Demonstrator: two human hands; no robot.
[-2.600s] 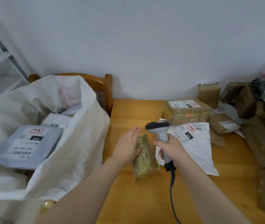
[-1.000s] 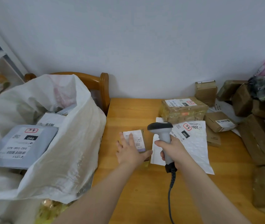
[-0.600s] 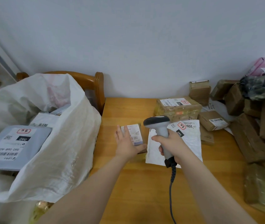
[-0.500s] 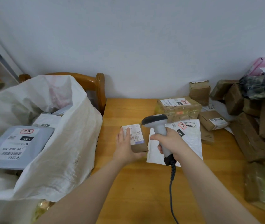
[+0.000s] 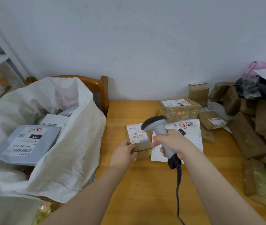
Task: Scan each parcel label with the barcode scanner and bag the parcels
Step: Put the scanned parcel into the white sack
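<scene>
Right between hands (image 5: 123, 153) (image 5: 172, 142) — parcel (image 5: 139, 140), beside scanner (image 5: 155, 125)

I see a wooden table (image 5: 145, 192) carrying a white mailer (image 5: 194, 137). A small labelled parcel (image 5: 137, 137) is just left of it, a taped box (image 5: 179, 111) is behind it, and brown parcels (image 5: 249, 140) are heaped to its right.

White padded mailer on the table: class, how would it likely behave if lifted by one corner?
The white padded mailer lies flat and thin with a wrinkled skin, so it probably flops and sags. It looks light for its area. Its smooth-looking film may slide easily on the wooden table.
</scene>
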